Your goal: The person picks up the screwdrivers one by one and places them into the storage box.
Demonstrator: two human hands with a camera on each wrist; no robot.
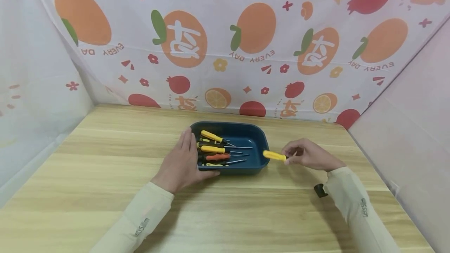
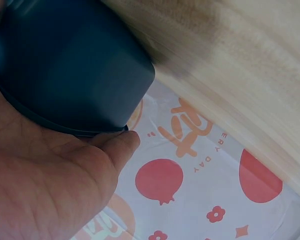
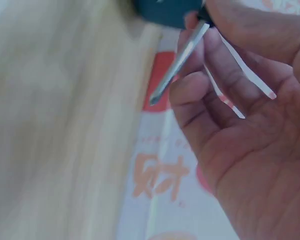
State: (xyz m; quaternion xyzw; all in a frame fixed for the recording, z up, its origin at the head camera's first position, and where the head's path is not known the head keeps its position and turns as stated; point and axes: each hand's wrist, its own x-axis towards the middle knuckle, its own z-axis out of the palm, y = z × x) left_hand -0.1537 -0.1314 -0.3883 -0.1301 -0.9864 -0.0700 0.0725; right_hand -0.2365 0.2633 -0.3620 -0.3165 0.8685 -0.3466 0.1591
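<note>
A dark blue plastic bin (image 1: 260,170) stands on the table with several screwdrivers lying in its left part. My left hand (image 1: 181,163) rests against the bin's left end, its fingers straight along the rim and the thumb by the front wall. In the left wrist view that hand (image 2: 55,175) touches the bin's outer wall (image 2: 80,65). My right hand (image 1: 311,154) pinches a yellow-handled screwdriver (image 1: 274,155) just right of the bin, the handle pointing left at the bin's right rim. Its metal shaft (image 3: 180,65) shows in the right wrist view, tip free.
Among the tools in the bin are yellow-handled screwdrivers (image 1: 212,149) and an orange-handled one (image 1: 218,157). A small black object (image 1: 320,190) shows beside the right sleeve. Behind the wooden table (image 1: 239,214) hangs a fruit-print cloth (image 1: 225,77).
</note>
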